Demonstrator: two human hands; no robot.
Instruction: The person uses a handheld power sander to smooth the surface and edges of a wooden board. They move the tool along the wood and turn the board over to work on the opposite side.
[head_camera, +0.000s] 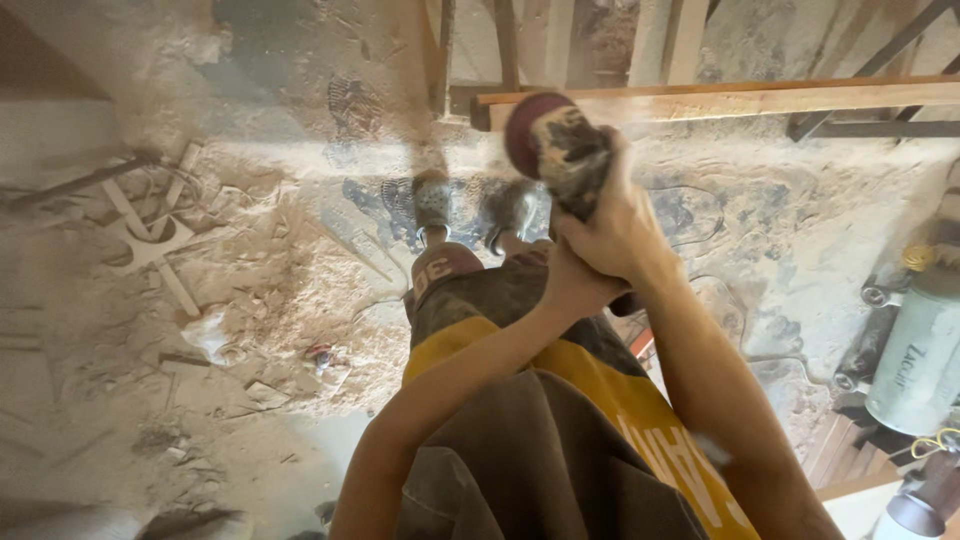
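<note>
Dust-caked sander (560, 150) gripped by both hands: right hand (615, 230) closed around it, left hand (570, 285) clasped beneath (disc upward). Plank (740, 100) lies just beyond, crosswise.

The one camera is sitting on the person's head and is looking almost straight down along the body. It is taking in the arms, the shorts and the shoes (432, 203) from above, with the dusty floor (250, 300) spreading well below. The hands (600, 235) are rising close to the lens, near the middle of the view, and are slightly blurred. A plank (740, 100) is crossing the top edge, probably ahead of the person. No second view is sharing this scene.
</note>
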